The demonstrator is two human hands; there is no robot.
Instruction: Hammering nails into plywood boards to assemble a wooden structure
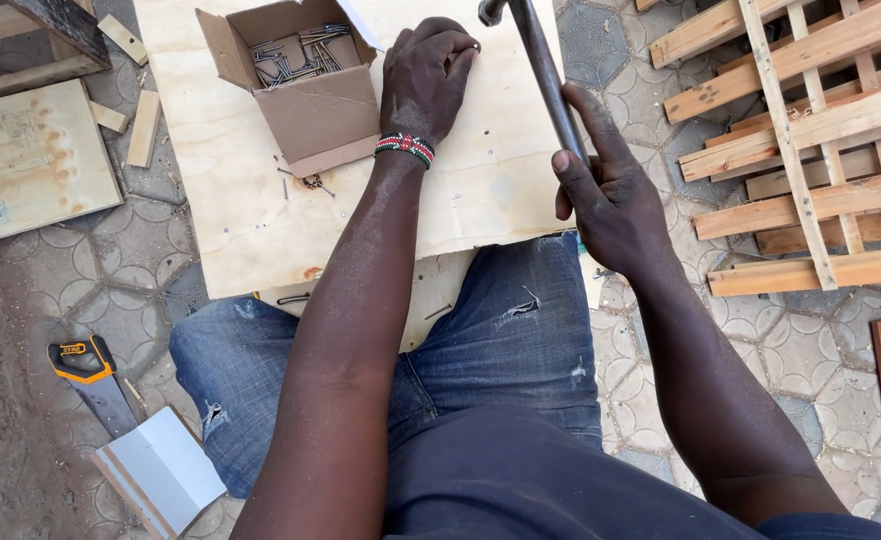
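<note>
A sheet of plywood (pixel 261 200) lies across the person's knees, over the paved floor (pixel 151 260). The left hand (pixel 426 80) rests knuckles-up on it, fingers pinched near the far edge, apparently steadying a nail too small to make out. The right hand (pixel 611 200) grips the handle of a raised hammer (pixel 546 75). A few nail heads dot the sheet, so nailing looks partly done. The cardboard box (pixel 311 100) beside the left hand holds many more nails (pixel 296 55).

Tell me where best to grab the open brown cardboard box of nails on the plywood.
Grip the open brown cardboard box by its front wall, coming from the near side. The top is open, flaps splayed, and the left hand crowds its right side.
</note>
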